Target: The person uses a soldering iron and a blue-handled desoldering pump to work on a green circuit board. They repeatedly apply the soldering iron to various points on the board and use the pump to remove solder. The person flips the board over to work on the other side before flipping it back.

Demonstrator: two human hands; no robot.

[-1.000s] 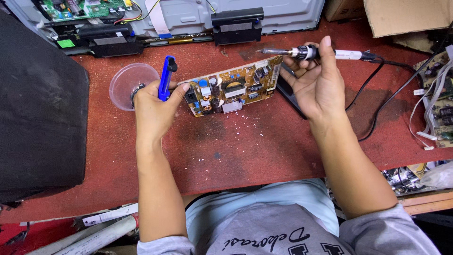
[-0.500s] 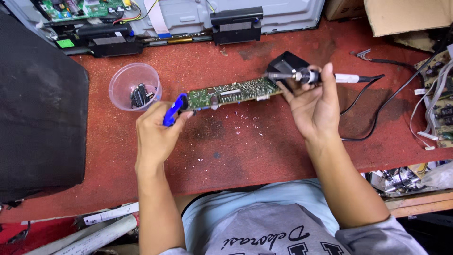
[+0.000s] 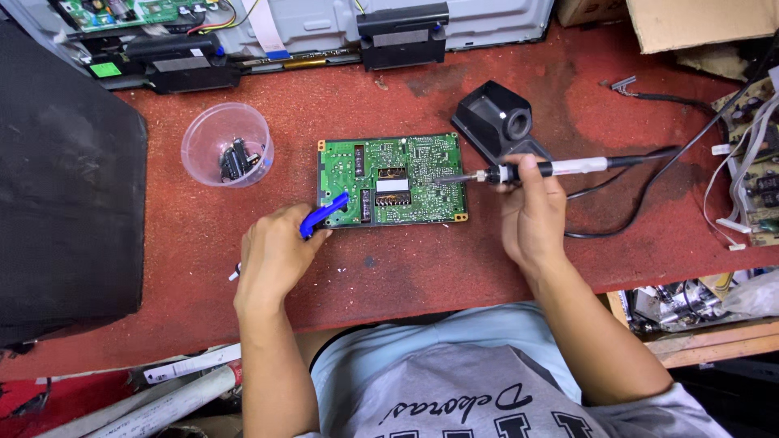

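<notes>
A large dark slab (image 3: 69, 203) with a matte, scuffed surface covers the left side of a worn red workbench (image 3: 203, 324). To its right, toward the far side, stands a round clear plastic cup (image 3: 227, 146) holding a few small dark cylindrical parts. Nearer, the left hand (image 3: 276, 255) rests on the bench with its fingers curled closed around a blue plastic tool (image 3: 323, 216), whose tip lies on the near left corner of a green circuit board (image 3: 392, 180). The board is rectangular and lies flat at the middle of the bench, solder side up, dotted with fine silvery points and a few black blocks. Just beyond its far right corner sits a black angular holder (image 3: 499, 122) with a round opening. The right hand (image 3: 531, 215) grips a soldering iron (image 3: 540, 169) between thumb and fingers; its thin metal tip touches the board's right edge, and its pale handle trails a black cable (image 3: 641, 195) to the right. More boards and white wires (image 3: 751, 162) lie at the far right edge.
</notes>
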